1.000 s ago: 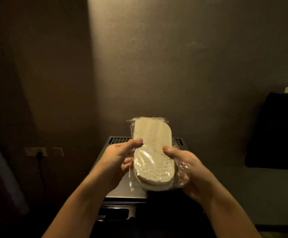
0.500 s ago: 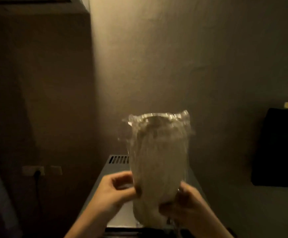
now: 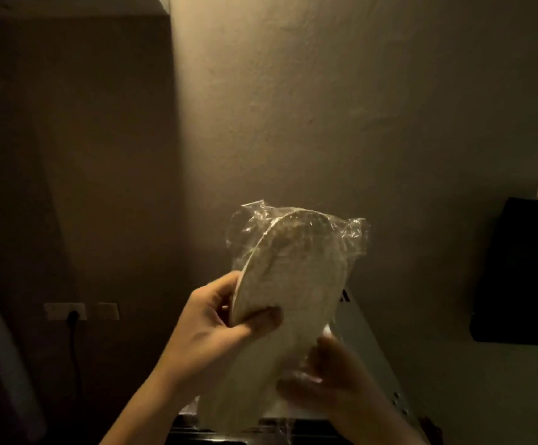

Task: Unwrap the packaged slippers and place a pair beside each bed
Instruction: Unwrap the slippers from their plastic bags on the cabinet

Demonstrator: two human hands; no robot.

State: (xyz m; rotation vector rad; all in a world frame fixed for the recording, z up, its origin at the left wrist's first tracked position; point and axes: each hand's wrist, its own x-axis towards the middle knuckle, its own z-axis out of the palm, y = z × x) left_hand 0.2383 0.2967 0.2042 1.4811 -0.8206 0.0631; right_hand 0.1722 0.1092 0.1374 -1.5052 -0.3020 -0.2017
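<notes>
Dim room, warm light on the wall; I'm looking down at both hands raised in front of it. Slippers held up at centre frame, pale soles stacked, tilted with the top leaning toward 1 o'clock; wrap is clear plastic, crinkled and bunched loose around the top end, and covers the pair.

Left hand at 9 o'clock of the pack; thumb curled across the near face, fingers behind the left edge; it grips the slippers through the plastic. Right hand at 5 o'clock of the pack, blurred; fingers curled at the lower end where the plastic gathers; it looks like a pinch on the wrap, though the blur leaves the exact hold unclear.

Below and behind the hands, a grey metal box with vent slots along its right side; the pack's lower end sits in front of it, contact I cannot tell. Socket with a dark plug at 8 o'clock on the left wall; black panel at 3 o'clock, well apart.
</notes>
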